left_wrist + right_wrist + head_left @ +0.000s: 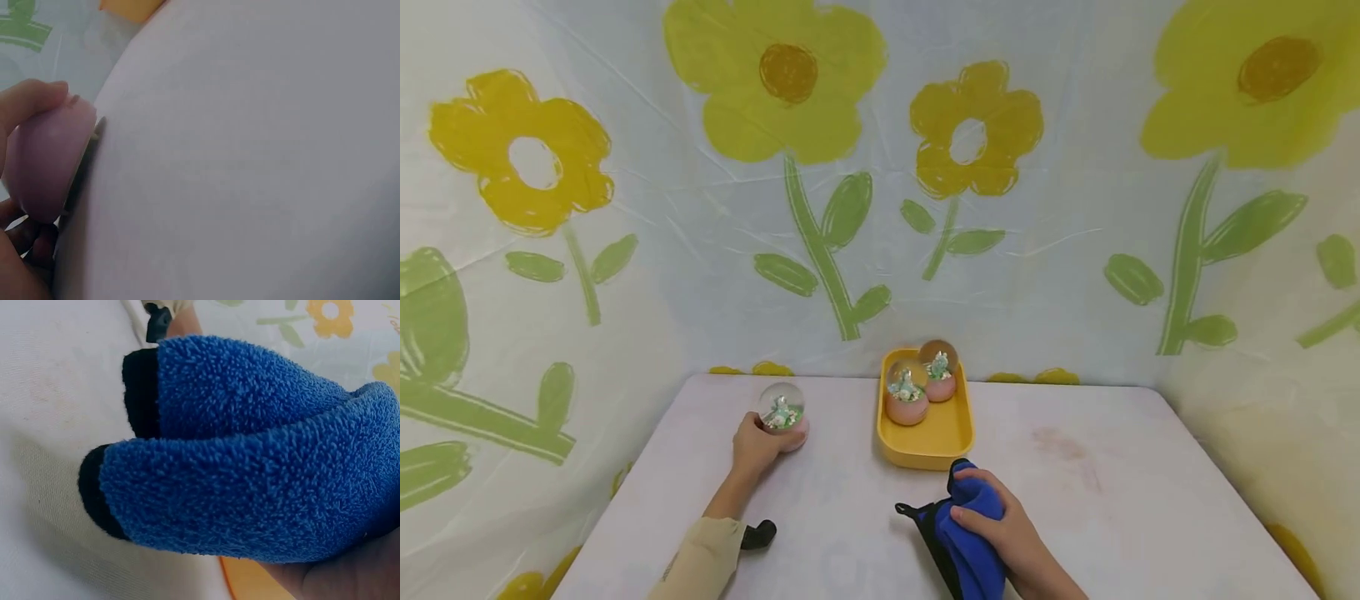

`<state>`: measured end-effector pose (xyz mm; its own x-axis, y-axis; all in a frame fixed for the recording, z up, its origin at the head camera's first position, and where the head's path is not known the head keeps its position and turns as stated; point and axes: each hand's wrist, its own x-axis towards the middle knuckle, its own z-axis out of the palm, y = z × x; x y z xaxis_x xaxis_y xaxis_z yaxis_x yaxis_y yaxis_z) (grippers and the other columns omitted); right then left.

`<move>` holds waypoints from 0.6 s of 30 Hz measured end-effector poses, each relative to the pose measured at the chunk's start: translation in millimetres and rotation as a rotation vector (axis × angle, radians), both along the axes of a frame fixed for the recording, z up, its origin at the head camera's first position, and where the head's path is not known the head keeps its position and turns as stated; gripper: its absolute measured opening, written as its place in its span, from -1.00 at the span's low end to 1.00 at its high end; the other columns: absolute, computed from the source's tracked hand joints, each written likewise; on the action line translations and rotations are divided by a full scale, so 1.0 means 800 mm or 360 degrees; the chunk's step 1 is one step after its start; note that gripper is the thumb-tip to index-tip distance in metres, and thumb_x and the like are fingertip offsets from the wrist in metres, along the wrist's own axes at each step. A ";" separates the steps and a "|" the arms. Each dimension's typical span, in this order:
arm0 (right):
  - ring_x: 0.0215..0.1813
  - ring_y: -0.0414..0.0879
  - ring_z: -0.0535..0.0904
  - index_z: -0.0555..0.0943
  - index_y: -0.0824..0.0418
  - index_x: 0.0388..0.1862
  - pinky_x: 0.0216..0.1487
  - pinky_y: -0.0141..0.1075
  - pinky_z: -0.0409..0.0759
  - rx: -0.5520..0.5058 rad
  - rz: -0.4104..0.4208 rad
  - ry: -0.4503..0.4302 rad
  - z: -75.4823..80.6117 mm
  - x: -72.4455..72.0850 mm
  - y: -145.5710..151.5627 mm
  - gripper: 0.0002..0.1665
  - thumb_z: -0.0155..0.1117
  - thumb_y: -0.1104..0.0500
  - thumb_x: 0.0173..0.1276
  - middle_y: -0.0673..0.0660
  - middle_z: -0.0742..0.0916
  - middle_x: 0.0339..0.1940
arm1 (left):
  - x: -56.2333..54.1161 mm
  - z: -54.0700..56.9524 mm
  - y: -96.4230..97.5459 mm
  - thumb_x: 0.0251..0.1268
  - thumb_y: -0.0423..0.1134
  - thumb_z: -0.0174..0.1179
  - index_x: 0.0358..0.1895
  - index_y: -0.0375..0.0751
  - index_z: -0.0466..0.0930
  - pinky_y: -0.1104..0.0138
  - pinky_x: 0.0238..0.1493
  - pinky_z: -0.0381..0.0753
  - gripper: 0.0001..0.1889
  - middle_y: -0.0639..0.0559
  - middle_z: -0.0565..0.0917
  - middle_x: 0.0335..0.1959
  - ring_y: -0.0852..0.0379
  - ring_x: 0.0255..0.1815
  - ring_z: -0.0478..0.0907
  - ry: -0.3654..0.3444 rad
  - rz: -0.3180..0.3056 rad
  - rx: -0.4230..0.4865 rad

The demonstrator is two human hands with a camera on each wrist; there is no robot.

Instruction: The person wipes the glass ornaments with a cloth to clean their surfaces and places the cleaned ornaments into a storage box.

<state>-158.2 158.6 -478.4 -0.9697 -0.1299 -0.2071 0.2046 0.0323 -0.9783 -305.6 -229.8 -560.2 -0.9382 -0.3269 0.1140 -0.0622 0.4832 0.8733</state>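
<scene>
Snow globe (782, 407): sitting in my grasp at the far left part of the bench (842, 517), to the left of the tray and apart from it; its clear dome is leaning slightly left, and I am not managing to tell whether its pink base (50, 162) is touching the surface.
Left hand (758, 446): grasping the base, my thumb and fingers pressing on opposite sides.
Right hand (1009, 529): gripping the cloth near the bench's front, my thumb and fingers closing around it.
Cloth (972, 542): showing blue pile and black edging, folding over in my grip; a black corner loop (905, 508) is pointing left.
Tray (952, 432): resting, yellow, at the back middle of the bench, beyond the cloth.
Tray contents: two more globes (907, 392) are standing close together inside, toward the back left.
Backdrop (1060, 250): hanging behind the bench, displaying yellow flowers.
</scene>
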 end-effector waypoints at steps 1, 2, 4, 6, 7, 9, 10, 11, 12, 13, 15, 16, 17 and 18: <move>0.06 0.11 0.43 0.39 0.10 0.30 -0.05 -0.12 0.52 0.0007 0.0019 -0.0011 -0.001 0.000 0.000 -0.37 0.36 0.10 0.28 0.31 0.39 0.24 | 0.003 0.000 -0.003 -0.41 0.06 0.64 -0.11 -0.35 0.43 0.07 -0.06 0.51 -0.20 -0.23 0.60 -0.14 -0.10 -0.11 0.52 -0.0012 -0.0014 -0.0023; 0.07 0.12 0.42 0.39 0.10 0.31 -0.05 -0.11 0.53 0.0016 0.0039 -0.0025 -0.002 0.000 0.000 -0.37 0.36 0.09 0.29 0.31 0.38 0.25 | 0.006 0.000 -0.007 -0.42 0.08 0.64 -0.13 -0.33 0.44 0.08 -0.08 0.51 -0.21 -0.21 0.60 -0.16 -0.08 -0.14 0.51 -0.0027 -0.0029 -0.0040; 0.08 0.14 0.42 0.38 0.08 0.32 -0.06 -0.09 0.53 0.0045 0.0075 -0.0049 -0.004 -0.001 0.002 -0.37 0.34 0.08 0.30 0.32 0.37 0.27 | 0.009 0.000 -0.011 -0.45 0.10 0.65 -0.15 -0.31 0.46 0.10 -0.10 0.51 -0.21 -0.18 0.61 -0.18 -0.06 -0.16 0.51 -0.0041 -0.0069 -0.0041; 0.09 0.14 0.41 0.38 0.07 0.32 -0.07 -0.09 0.53 0.0095 0.0096 -0.0054 -0.004 -0.003 0.005 -0.37 0.34 0.06 0.31 0.31 0.37 0.27 | 0.011 0.000 -0.014 -0.45 0.11 0.64 -0.13 -0.30 0.47 0.11 -0.09 0.51 -0.20 -0.16 0.60 -0.16 -0.04 -0.14 0.51 -0.0041 -0.0119 -0.0023; 0.09 0.14 0.41 0.38 0.06 0.32 -0.08 -0.09 0.53 0.0107 0.0105 -0.0057 -0.004 -0.003 0.006 -0.37 0.34 0.06 0.31 0.31 0.37 0.27 | 0.012 0.000 -0.016 -0.45 0.10 0.65 -0.09 -0.29 0.47 0.11 -0.08 0.52 -0.19 -0.15 0.60 -0.12 -0.04 -0.11 0.51 -0.0037 -0.0141 0.0011; 0.08 0.13 0.42 0.39 0.07 0.32 -0.08 -0.09 0.53 0.0112 0.0125 -0.0054 -0.003 -0.005 0.007 -0.38 0.34 0.06 0.31 0.30 0.38 0.26 | 0.016 0.001 -0.018 -0.45 0.05 0.66 0.01 -0.26 0.49 0.12 -0.04 0.52 -0.16 -0.15 0.58 -0.03 -0.04 -0.05 0.52 -0.0008 -0.0173 0.0078; 0.08 0.13 0.42 0.39 0.07 0.32 -0.07 -0.09 0.53 0.0107 0.0143 -0.0051 -0.002 -0.006 0.007 -0.38 0.34 0.07 0.31 0.30 0.38 0.26 | 0.018 0.002 -0.019 -0.45 0.01 0.67 0.05 -0.24 0.49 0.12 -0.04 0.53 -0.15 -0.15 0.57 0.00 -0.05 -0.02 0.51 0.0016 -0.0187 0.0114; 0.08 0.12 0.42 0.38 0.08 0.32 -0.07 -0.09 0.53 0.0099 0.0165 -0.0046 -0.001 -0.008 0.007 -0.38 0.33 0.07 0.31 0.30 0.38 0.26 | 0.020 0.003 -0.019 -0.45 -0.02 0.67 0.08 -0.21 0.49 0.12 -0.04 0.53 -0.14 -0.14 0.56 0.03 -0.05 -0.01 0.51 0.0042 -0.0196 0.0144; 0.08 0.13 0.42 0.38 0.08 0.33 -0.06 -0.09 0.53 0.0087 0.0193 -0.0041 0.000 -0.010 0.007 -0.38 0.32 0.07 0.32 0.30 0.38 0.26 | 0.021 0.003 -0.020 -0.45 -0.05 0.68 0.12 -0.18 0.49 0.12 -0.05 0.54 -0.14 -0.14 0.55 0.05 -0.07 0.00 0.52 0.0071 -0.0203 0.0180; 0.08 0.13 0.42 0.37 0.08 0.33 -0.05 -0.08 0.53 0.0079 0.0222 -0.0041 0.002 -0.011 0.006 -0.38 0.31 0.06 0.33 0.31 0.37 0.27 | 0.023 0.003 -0.021 -0.44 -0.07 0.68 0.14 -0.15 0.50 0.12 -0.06 0.55 -0.14 -0.14 0.54 0.07 -0.08 0.00 0.52 0.0097 -0.0209 0.0208; 0.10 0.15 0.41 0.37 0.08 0.33 -0.04 -0.07 0.52 0.0065 0.0279 -0.0044 0.006 -0.014 0.005 -0.39 0.30 0.06 0.34 0.32 0.33 0.32 | 0.027 0.002 -0.024 -0.43 -0.12 0.67 0.14 -0.09 0.52 0.12 -0.10 0.57 -0.16 -0.14 0.53 0.08 -0.10 -0.02 0.52 0.0125 -0.0224 0.0258; 0.11 0.16 0.40 0.37 0.07 0.33 -0.03 -0.05 0.52 0.0062 0.0302 -0.0051 0.007 -0.015 0.004 -0.39 0.29 0.05 0.35 0.33 0.31 0.34 | 0.029 0.001 -0.024 -0.42 -0.12 0.67 0.14 -0.06 0.52 0.13 -0.10 0.57 -0.17 -0.13 0.52 0.09 -0.10 -0.02 0.51 0.0126 -0.0236 0.0277; 0.13 0.17 0.39 0.36 0.07 0.33 -0.03 -0.04 0.52 0.0056 0.0325 -0.0060 0.008 -0.016 0.003 -0.40 0.28 0.05 0.35 0.33 0.28 0.36 | 0.032 -0.002 -0.025 -0.41 -0.12 0.67 0.14 -0.04 0.52 0.15 -0.11 0.57 -0.17 -0.12 0.52 0.09 -0.11 -0.02 0.51 0.0124 -0.0245 0.0291; 0.13 0.18 0.38 0.36 0.07 0.33 -0.03 -0.03 0.53 0.0044 0.0346 -0.0071 0.008 -0.015 0.001 -0.40 0.28 0.05 0.36 0.34 0.26 0.38 | 0.036 -0.006 -0.026 -0.40 -0.13 0.67 0.14 -0.05 0.52 0.15 -0.12 0.57 -0.18 -0.13 0.52 0.08 -0.11 -0.02 0.50 0.0133 -0.0253 0.0312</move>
<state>-170.5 159.7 -471.9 -0.9093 -0.3284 -0.2557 0.2331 0.1071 -0.9665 -277.0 -250.3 -564.8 -0.9695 -0.1999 0.1421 0.0770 0.3022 0.9501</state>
